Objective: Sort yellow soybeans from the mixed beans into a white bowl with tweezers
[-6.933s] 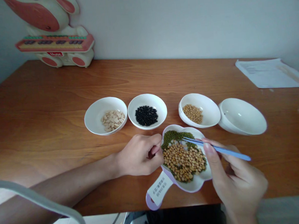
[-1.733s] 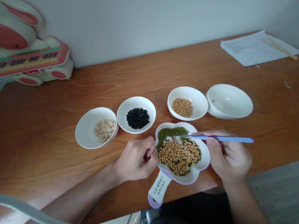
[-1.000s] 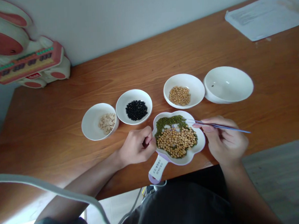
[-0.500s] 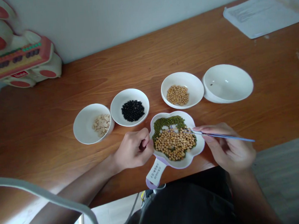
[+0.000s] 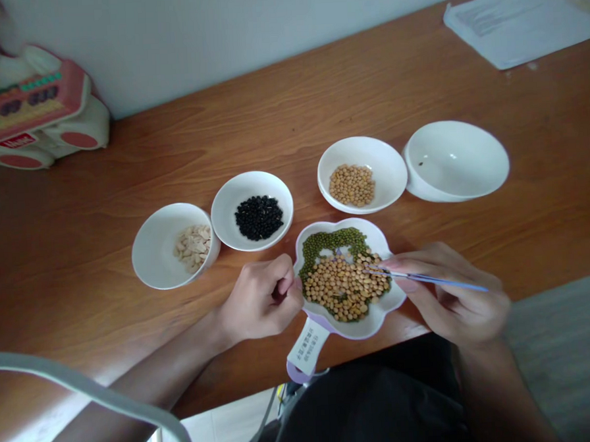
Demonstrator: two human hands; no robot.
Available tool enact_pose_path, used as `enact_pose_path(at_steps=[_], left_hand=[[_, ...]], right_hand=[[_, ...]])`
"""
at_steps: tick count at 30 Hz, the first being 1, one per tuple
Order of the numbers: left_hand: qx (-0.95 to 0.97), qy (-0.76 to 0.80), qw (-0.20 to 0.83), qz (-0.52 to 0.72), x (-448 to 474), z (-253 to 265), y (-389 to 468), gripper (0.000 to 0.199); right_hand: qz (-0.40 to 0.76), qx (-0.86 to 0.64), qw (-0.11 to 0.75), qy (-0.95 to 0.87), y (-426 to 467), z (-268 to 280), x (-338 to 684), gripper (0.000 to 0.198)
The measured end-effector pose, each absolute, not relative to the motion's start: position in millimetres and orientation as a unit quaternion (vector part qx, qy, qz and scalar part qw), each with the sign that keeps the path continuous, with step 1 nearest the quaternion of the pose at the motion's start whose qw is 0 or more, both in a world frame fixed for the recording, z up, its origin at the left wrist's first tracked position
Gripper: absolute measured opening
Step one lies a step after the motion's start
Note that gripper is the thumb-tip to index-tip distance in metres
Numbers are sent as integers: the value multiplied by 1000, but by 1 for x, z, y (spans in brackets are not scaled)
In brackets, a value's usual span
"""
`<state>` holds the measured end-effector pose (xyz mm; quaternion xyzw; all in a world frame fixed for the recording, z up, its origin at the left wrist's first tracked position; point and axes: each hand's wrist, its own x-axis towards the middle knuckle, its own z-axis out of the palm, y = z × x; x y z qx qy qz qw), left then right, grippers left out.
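Observation:
A white and purple flower-shaped dish with a handle holds soybeans in its middle and green mung beans mostly along the far side. My left hand is closed, thumb and curled fingers pinching the dish's left rim. Between the thumb and fingers of my right hand is a pair of slim bluish tweezers. Their tips reach in among the soybeans at the dish's right side; whether a bean is between them I cannot tell.
Beyond the dish stand white bowls: one with pale flat pieces, one with black beans, one with soybeans, and one with a tiny dark speck. A toy keyboard and paper lie farther back. A grey cable crosses lower left.
The tweezers have shifted slightly and tilt a little differently, their tips still among the soybeans. My left hand stays at the rim. The camera view has moved a little.

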<state>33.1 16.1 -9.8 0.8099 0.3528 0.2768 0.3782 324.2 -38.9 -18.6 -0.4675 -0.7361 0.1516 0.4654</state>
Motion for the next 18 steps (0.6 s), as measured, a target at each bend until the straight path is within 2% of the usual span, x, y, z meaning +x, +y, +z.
enact_pose_path(at_steps=[18], left_hand=[[811, 347, 375, 284, 33, -11, 16, 29]], right_hand=[[148, -452, 452, -754, -36, -19, 323, 45]])
